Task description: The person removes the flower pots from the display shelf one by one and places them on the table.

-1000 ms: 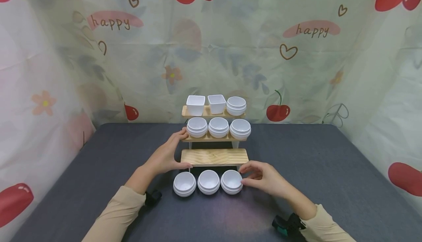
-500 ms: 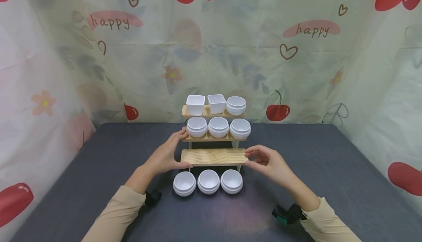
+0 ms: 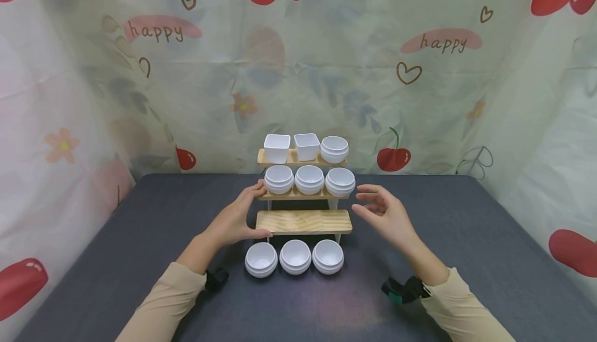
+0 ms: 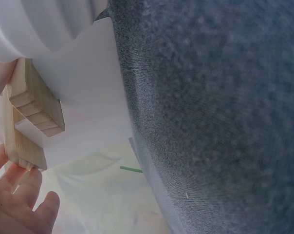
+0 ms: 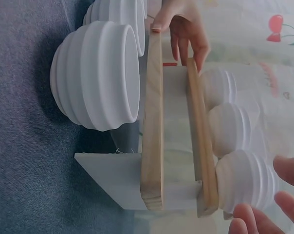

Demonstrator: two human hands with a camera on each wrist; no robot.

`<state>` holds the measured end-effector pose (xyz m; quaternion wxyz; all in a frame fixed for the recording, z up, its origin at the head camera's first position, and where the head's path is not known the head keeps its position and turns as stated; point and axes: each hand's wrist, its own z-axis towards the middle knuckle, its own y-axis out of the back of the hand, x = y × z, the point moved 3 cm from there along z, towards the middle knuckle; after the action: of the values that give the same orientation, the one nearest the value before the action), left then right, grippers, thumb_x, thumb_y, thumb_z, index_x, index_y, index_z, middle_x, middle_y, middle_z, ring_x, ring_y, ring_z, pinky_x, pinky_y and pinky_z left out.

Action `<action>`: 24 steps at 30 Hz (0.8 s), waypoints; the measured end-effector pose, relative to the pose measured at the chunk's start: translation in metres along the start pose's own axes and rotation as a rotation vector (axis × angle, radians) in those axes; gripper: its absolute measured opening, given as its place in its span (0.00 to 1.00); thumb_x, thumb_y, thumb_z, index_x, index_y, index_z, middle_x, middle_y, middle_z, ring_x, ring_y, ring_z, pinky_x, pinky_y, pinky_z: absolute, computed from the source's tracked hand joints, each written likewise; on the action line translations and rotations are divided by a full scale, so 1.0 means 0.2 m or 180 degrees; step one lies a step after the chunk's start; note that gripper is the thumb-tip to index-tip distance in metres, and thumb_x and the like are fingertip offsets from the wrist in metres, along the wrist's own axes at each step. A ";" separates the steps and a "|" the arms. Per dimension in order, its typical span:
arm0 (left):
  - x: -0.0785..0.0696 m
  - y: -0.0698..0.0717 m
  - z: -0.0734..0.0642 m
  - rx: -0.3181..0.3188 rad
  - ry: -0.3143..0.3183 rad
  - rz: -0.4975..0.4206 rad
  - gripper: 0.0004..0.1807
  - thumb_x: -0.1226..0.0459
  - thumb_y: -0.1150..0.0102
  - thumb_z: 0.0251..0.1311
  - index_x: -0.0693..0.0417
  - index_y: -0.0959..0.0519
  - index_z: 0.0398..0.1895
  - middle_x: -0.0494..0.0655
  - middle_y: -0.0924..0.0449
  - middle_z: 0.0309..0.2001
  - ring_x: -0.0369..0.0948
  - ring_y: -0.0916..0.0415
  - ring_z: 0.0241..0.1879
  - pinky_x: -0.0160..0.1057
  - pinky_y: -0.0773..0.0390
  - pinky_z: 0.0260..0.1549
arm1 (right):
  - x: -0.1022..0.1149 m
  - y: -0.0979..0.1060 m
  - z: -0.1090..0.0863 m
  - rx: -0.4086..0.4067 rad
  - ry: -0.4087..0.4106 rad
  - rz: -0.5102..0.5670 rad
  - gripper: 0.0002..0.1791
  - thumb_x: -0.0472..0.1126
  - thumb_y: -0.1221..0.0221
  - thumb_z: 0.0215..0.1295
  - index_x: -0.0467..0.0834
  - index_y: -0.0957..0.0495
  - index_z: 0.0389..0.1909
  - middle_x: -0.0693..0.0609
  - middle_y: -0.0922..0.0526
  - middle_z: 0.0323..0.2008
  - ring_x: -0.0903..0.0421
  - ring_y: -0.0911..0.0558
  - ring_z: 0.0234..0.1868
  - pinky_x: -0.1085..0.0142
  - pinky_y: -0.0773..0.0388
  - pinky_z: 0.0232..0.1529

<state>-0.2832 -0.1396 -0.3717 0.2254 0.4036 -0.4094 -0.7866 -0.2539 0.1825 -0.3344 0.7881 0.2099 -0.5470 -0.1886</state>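
Observation:
A three-tier wooden display stand with white side panels stands at the table's middle. My left hand grips its left end, thumb on the lowest board and fingertips at the middle board. In the left wrist view, fingers of that hand curl against a board's end. My right hand holds nothing, its fingers loosely bent just right of the rightmost white ribbed bowl on the middle tier. A second ribbed bowl and a third share that tier. The lowest board carries nothing.
On the top tier are two square white bowls and a round one. Three round white bowls stand in a row on the dark table before the stand. A printed curtain hangs behind.
My right hand has moved away from the front-row right bowl, up past the lowest board's right end, to beside the middle tier. The left hand and bowls have kept their places.

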 end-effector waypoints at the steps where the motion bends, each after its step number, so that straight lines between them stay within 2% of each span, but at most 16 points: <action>1: 0.00 0.00 0.00 -0.0001 -0.0001 0.0005 0.53 0.51 0.25 0.39 0.58 0.43 0.68 0.52 0.49 0.73 0.51 0.43 0.69 0.52 0.31 0.59 | 0.00 0.00 0.01 -0.0024 -0.0009 0.0004 0.24 0.41 0.37 0.59 0.43 0.29 0.56 0.40 0.19 0.49 0.47 0.16 0.42 0.70 0.22 0.37; 13: 0.00 0.00 0.00 0.0011 0.0032 -0.0004 0.53 0.51 0.25 0.39 0.58 0.43 0.68 0.52 0.50 0.73 0.51 0.43 0.69 0.52 0.32 0.60 | 0.01 -0.03 0.06 -0.0113 -0.0046 0.0180 0.30 0.42 0.37 0.58 0.45 0.33 0.62 0.36 0.22 0.54 0.45 0.17 0.44 0.73 0.24 0.36; 20: 0.00 0.00 0.00 -0.0002 0.0001 -0.0021 0.53 0.51 0.25 0.39 0.57 0.42 0.68 0.52 0.50 0.73 0.51 0.43 0.69 0.52 0.32 0.60 | -0.01 -0.06 0.08 -0.0128 -0.0022 0.0153 0.31 0.41 0.37 0.58 0.45 0.35 0.62 0.36 0.23 0.54 0.44 0.17 0.43 0.69 0.23 0.37; 24: 0.00 0.00 -0.01 -0.0011 0.0004 -0.0028 0.53 0.51 0.25 0.39 0.57 0.42 0.68 0.52 0.50 0.73 0.51 0.43 0.69 0.52 0.32 0.60 | -0.02 -0.07 0.10 -0.0140 0.0014 0.0134 0.31 0.40 0.37 0.58 0.45 0.35 0.63 0.37 0.25 0.56 0.43 0.17 0.43 0.63 0.20 0.40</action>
<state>-0.2824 -0.1399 -0.3726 0.2228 0.4055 -0.4062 -0.7880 -0.2739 0.1697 -0.3384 0.7975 0.1814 -0.5453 -0.1836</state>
